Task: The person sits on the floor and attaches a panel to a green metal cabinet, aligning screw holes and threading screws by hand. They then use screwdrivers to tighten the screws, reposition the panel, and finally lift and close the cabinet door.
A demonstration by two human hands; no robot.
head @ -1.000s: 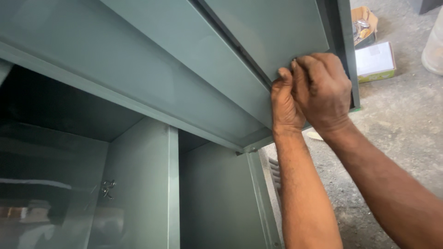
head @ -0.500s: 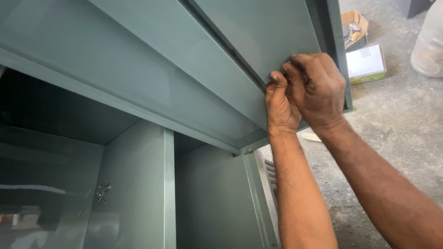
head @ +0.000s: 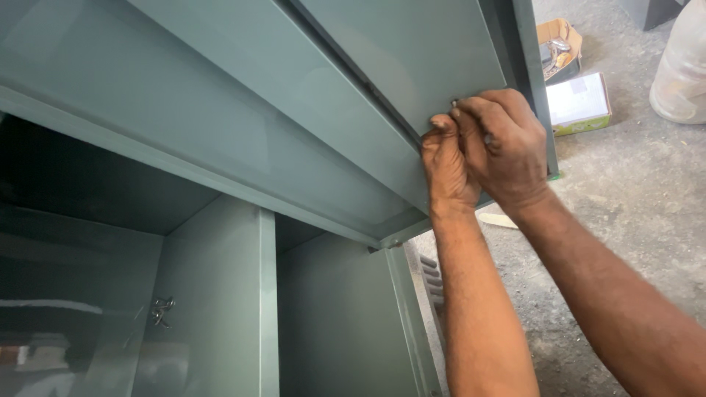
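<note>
A grey-green metal cabinet [head: 220, 147] fills most of the head view, with an upper panel [head: 412, 59] meeting a lower panel along a dark seam. My left hand [head: 445, 165] and my right hand [head: 504, 147] press together at the right end of that seam, fingers curled and pinching at a small fastener [head: 454, 104] on the panel's edge. What exactly sits between the fingertips is too small to tell. Both forearms reach up from the lower right.
Below, the cabinet's open interior shows a vertical divider [head: 268, 309] and a wing bolt [head: 160, 310] on the back wall. On the concrete floor at the right lie an open cardboard box [head: 559, 48], a white box [head: 581, 103] and a pale sack [head: 680, 66].
Both hands have stayed on the same spot of the seam, fingers shifting slightly. The view has drifted, so the hands sit a little lower and the floor items moved up-right.
</note>
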